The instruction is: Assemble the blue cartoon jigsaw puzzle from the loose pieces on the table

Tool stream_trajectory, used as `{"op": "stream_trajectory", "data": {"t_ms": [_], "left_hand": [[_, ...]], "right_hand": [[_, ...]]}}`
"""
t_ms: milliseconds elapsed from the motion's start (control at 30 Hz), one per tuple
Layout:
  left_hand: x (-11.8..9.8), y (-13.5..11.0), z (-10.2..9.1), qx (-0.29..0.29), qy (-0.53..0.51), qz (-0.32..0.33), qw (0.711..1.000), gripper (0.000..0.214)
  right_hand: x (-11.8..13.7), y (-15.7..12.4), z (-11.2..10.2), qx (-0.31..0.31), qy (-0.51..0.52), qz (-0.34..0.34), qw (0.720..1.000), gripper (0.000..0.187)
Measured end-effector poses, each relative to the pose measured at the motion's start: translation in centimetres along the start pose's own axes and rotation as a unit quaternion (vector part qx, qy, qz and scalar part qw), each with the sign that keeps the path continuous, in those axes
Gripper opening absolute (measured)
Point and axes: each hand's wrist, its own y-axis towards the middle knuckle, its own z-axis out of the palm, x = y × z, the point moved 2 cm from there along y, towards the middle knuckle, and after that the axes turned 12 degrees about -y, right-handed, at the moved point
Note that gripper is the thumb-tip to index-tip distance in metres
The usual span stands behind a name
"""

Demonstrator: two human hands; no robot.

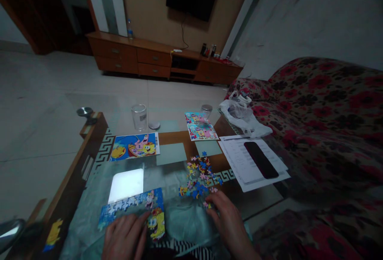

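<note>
The left hand point(125, 236) lies over the near-left part of a partly joined blue-and-yellow cardboard jigsaw point(156, 225), its fingers loosely bent, probably steadying it (whether a piece is under the palm, I cannot tell). To the jigsaw's right, the right hand point(224, 210) has thumb and forefinger bent about a small pink-and-yellow jigsaw piece point(206, 204); whether it is pinched or merely touched is unclear. Right of and beyond the jigsaw, loose multicoloured pieces point(201, 174) lie spread out, presumably so each can be seen within reach. Farther right, a flat black phone point(261, 160) lies on white printed papers point(233, 160), seemingly kept aside from the pieces. Beyond the jigsaw, a glossy blue-and-yellow cartoon picture sheet point(137, 146) lies face up, perhaps for reference; farther still, a clear cylindrical jar point(139, 117) stands with a round silvery lid point(154, 125) just beside it.
</note>
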Motion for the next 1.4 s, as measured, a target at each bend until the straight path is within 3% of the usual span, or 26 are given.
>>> {"op": "stream_trajectory", "data": {"t_ms": [133, 400, 633, 1000, 1233, 1400], "left_hand": [[0.2, 0.4, -0.5, 0.02, 0.024, 0.045, 0.999, 0.024], [-0.5, 1.3, -1.0, -0.007, 0.015, 0.039, 0.999, 0.024], [0.0, 0.6, -0.7, 0.029, 0.003, 0.003, 1.0, 0.024], [-0.1, 0.9, -0.7, 0.02, 0.002, 0.013, 1.0, 0.026], [-0.1, 0.9, -0.5, 0.035, 0.008, 0.004, 0.999, 0.028], [0.2, 0.6, -0.5, 0.019, 0.008, 0.022, 1.0, 0.025]], "right_hand": [[0.2, 0.2, 0.0, 0.025, -0.018, 0.012, 0.999, 0.014], [-0.1, 0.4, 0.5, 0.035, 0.005, 0.003, 0.999, 0.01], [1.7, 0.0, 0.5, 0.045, 0.172, -0.049, 0.983, 0.028], [4.4, 0.8, 2.8, 0.087, 0.365, 0.007, 0.927, 0.035], [7.1, 2.2, 2.5, 0.092, 0.367, -0.007, 0.926, 0.037], [7.4, 1.7, 2.2, 0.078, 0.263, -0.064, 0.959, 0.021]]}}
